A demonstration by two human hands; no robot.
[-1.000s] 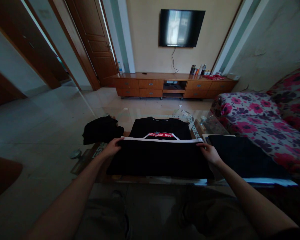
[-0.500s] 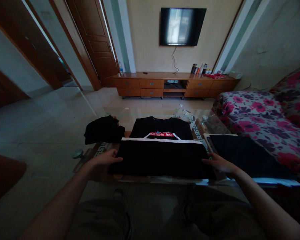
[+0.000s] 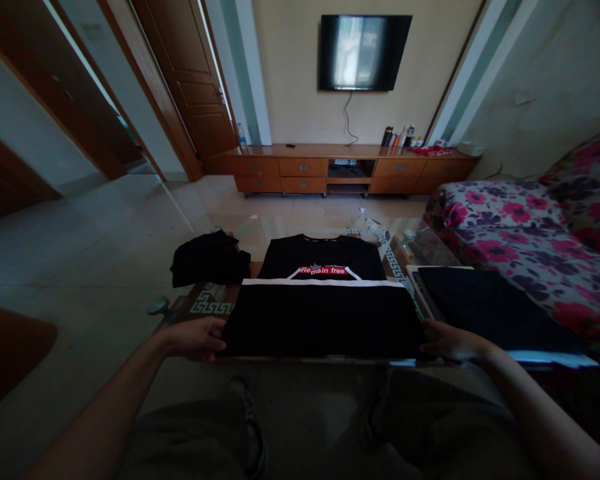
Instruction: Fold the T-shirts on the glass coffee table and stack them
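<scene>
"Grip first: what are the two hands doing?"

"Left hand (image 3: 197,338) is at the near left corner of the black T-shirt (image 3: 320,323), fingers curled in against the cloth. Right hand (image 3: 453,340) mirrors it at the near right corner. Whether either one really pinches the fabric, I can't tell; it's dark on dark down there."

"And the shirt itself?"

"Lying flat on the glass desk (image 3: 213,307), in front of the person, collar at the far side. Its lower part is turned up over the front, so the white band (image 3: 320,283) runs straight across, just below the red printed panel (image 3: 325,271)."

"Which step would you call that?"

"Folding, I'd say, with the first turn laid and the hands seeing to the near crease. The collar end lies open beyond the band, so I'd judge the fold only partly made."

"What does the next move call for?"

"Both corners taken evenly, and the cloth kept taut so that the band stays straight. There's room to work: the black bundle (image 3: 207,261) sits just beside it on the left, the dark folded cloth (image 3: 495,310) on the right."
</scene>
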